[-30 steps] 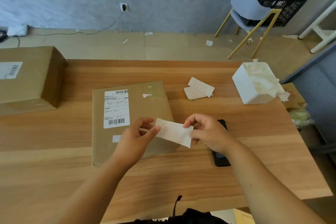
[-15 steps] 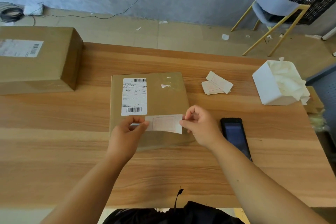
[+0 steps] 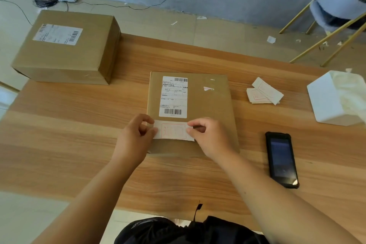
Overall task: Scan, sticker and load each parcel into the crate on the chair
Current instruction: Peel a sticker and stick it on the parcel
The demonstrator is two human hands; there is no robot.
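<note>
Parcel lies flat mid-desk, its white shipping label carrying two barcodes and print too small to read. Left hand and right hand pinch a red-framed sticker at the parcel's 6 o'clock edge. Handheld scanner rests at 4 o'clock; grey wall behind.

Both hands forward, low — fingers pinched.

Left hand at 9 o'clock, right hand at 3; each grip closes thumb to forefinger — bare forearms reach in from 6.
</note>
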